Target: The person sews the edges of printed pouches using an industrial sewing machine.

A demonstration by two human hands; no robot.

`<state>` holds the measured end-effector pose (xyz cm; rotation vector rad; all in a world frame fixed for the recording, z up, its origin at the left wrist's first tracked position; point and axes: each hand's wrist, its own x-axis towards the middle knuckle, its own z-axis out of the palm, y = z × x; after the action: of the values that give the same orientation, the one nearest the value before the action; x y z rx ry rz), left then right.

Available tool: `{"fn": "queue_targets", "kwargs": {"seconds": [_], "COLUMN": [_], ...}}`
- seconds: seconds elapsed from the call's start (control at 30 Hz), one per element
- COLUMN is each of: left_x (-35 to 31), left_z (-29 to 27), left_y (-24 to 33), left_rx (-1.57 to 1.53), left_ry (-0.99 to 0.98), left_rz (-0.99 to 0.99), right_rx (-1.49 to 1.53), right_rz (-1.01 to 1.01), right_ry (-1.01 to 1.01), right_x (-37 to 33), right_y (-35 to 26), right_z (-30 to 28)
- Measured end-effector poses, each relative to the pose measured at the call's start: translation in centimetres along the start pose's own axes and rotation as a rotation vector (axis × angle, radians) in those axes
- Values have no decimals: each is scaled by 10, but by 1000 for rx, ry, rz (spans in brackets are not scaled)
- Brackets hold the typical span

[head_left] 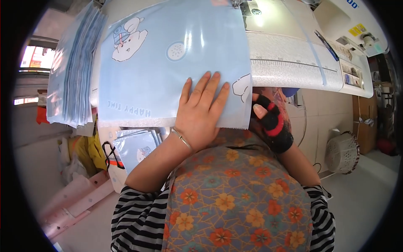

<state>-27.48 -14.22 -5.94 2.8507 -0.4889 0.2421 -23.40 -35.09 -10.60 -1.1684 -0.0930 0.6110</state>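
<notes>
A light-blue glossy plastic sheet (147, 84) with white cartoon animals and a round motif lies on the white worktop, its near edge hanging over the front. My left hand (199, 103) rests flat on it, fingers spread, with a bangle on the wrist. Just past the sheet's right corner is my right hand (270, 119), below the worktop's edge, in a black and red fingerless glove. Its fingers are curled, with the thumb bent in close. Anything between them is hidden. At the top, a sewing machine's metal presser foot (236, 3) stands at the sheet's far edge.
A thick stack of similar blue sheets (75, 67) hangs at the left. Folded blue pieces (136, 147) lie below the worktop. On the right are a ruler strip (294, 64), a pen (326, 45), the white machine body (352, 25) and a small parts tray (351, 75). A white basket (342, 153) stands lower right.
</notes>
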Motion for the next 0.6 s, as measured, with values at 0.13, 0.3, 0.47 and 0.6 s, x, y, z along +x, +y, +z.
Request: {"fn": "queue_targets", "kwargs": {"seconds": [0.13, 0.3, 0.47, 0.6], "left_x": [1, -1, -4, -18], "left_z": [4, 2, 6, 0], "left_y": [3, -1, 0, -7], "left_rx": [59, 77, 24, -31], "left_ry": [13, -3, -33, 15], "left_rz": [11, 11, 3, 27], "right_rx": [-146, -759, -1291, -1355], "right_rz": [150, -215, -1117, -1095], "right_ry": [-35, 19, 150, -157], "right_x": [2, 9, 44, 51], "right_y": [-7, -22, -23, -23], "right_z": [11, -3, 8, -5]}}
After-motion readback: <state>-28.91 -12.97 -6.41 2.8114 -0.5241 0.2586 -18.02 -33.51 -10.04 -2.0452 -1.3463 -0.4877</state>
